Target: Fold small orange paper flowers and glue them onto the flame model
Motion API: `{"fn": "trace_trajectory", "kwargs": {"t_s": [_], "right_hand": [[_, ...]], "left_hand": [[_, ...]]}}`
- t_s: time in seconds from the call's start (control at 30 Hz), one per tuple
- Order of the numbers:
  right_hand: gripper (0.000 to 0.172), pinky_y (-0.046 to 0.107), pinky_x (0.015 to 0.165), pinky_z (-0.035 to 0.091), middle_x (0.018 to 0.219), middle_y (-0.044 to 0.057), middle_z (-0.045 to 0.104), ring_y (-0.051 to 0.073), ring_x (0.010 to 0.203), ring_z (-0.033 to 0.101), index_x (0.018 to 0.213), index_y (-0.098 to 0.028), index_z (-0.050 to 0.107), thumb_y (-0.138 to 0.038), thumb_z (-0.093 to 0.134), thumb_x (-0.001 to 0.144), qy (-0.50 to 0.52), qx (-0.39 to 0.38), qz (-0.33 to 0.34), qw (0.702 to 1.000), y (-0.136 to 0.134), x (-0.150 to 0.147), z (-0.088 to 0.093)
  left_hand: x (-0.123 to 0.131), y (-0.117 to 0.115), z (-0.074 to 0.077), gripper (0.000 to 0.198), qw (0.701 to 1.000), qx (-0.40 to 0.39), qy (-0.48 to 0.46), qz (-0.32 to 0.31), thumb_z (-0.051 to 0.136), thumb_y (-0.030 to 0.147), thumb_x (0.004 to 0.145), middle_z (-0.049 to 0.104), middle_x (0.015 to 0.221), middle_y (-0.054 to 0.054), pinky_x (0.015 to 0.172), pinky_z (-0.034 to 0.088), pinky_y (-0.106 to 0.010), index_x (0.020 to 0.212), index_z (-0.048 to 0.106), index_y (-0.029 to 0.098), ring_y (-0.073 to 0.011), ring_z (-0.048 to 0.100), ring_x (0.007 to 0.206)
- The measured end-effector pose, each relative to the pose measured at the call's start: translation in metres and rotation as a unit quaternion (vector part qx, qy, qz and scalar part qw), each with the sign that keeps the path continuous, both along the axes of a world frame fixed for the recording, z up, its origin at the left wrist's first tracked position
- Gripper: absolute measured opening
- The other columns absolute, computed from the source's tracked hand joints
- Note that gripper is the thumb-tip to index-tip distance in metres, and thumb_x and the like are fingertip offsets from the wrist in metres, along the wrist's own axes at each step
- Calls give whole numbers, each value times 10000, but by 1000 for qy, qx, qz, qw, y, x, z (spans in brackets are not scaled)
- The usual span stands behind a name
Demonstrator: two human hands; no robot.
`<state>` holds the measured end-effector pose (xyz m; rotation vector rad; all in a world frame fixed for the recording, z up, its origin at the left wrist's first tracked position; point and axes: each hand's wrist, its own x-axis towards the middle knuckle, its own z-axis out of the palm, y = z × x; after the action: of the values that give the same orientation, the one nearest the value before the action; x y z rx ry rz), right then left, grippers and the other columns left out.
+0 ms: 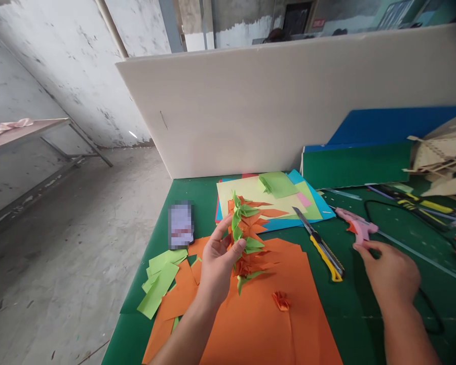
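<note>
My left hand (pixel 221 258) grips a folded-paper piece (pixel 247 223) with spiky orange petals and green leaves, holding it above the orange paper sheets. At the right, the thumb and fingertips of my right hand (pixel 391 274) pinch the handle end of a pink hot glue gun (pixel 359 226), whose nozzle points to the upper left. A small folded orange paper flower (pixel 281 300) lies on the large orange sheet (pixel 258 334). Between my hands rests a yellow utility knife (pixel 323 253) with its blade out.
Green paper strips (pixel 161 284) and a phone (pixel 181 225) lie on the left of the green table (pixel 137 324). Coloured sheets (pixel 243 195) are stacked behind. A white foam board (pixel 273 111) stands at the back. Pliers (pixel 433 205), a black cord and wooden sticks (pixel 444 162) are at the right.
</note>
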<state>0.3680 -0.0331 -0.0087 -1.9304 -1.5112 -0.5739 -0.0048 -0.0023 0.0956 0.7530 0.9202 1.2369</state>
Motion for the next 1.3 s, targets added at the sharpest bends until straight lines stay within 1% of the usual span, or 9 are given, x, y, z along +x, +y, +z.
{"fn": "trace_trajectory", "kwargs": {"t_s": [0.1,0.17,0.27,0.33,0.43,0.57,0.93,1.1,1.3], "right_hand": [[110,375,525,392,808,134,697,286,657,632,724,-224,666,-309,726,760,5,40,15,999,-3,-26,24],[129,335,547,438,858,99,688,228,645,621,822,-236,688,-360,701,793,105,-55,90,989,-10,-55,43],[74,259,621,479,910,11,680,175,737,645,898,-279,675,-313,639,843,225,-357,332,844,-24,-105,65],[222,233,649,467,939,-19,672,160,777,641,949,-292,654,-174,672,762,239,-461,379,766,-31,-135,71],[309,231,638,430,920,-12,656,165,762,625,911,-246,603,-76,662,659,215,-474,340,783,-33,-161,65],[157,227,554,356,764,-5,644,152,638,597,780,-212,555,-64,506,761,190,-461,338,798,-27,-166,59],[192,235,655,458,872,-8,677,156,772,645,850,-251,592,-137,445,895,253,-424,391,777,-28,-166,92],[119,252,609,435,867,32,684,192,733,649,879,-236,667,-220,552,851,222,-440,334,803,-22,-164,77],[202,274,713,449,880,58,698,205,825,656,804,-203,693,-193,498,856,235,-491,321,775,-18,-178,58]], "left_hand": [[0,0,0,641,1000,2,2,-1,785,279,735,606,1337,-87,960,514,-364,1333,556,297,-301,500,1291],[1,0,0,640,1000,2,4,-6,782,277,740,599,1346,-87,961,512,-361,1337,551,299,-300,490,1301],[2,0,-1,646,1000,2,4,-7,784,284,736,606,1339,-86,958,515,-365,1338,551,300,-301,501,1290],[3,-1,-1,647,1000,2,4,-2,787,291,731,618,1324,-82,958,515,-366,1334,554,302,-296,515,1275],[3,-1,0,651,1000,-1,5,1,798,288,715,649,1280,-75,960,515,-362,1322,563,302,-284,543,1244],[2,-2,2,641,1000,-2,-8,-1,796,273,718,664,1249,-73,942,525,-369,1316,564,294,-282,570,1211],[2,-3,4,654,1000,-4,-14,-5,789,266,729,661,1251,-72,904,532,-345,1334,543,295,-259,599,1163],[2,-3,3,660,1000,-2,-7,0,786,261,738,631,1302,-61,907,532,-332,1345,531,315,-256,573,1199],[2,-3,5,671,1000,0,-13,-3,778,254,749,632,1296,-72,936,519,-347,1363,512,304,-265,554,1227]]}}
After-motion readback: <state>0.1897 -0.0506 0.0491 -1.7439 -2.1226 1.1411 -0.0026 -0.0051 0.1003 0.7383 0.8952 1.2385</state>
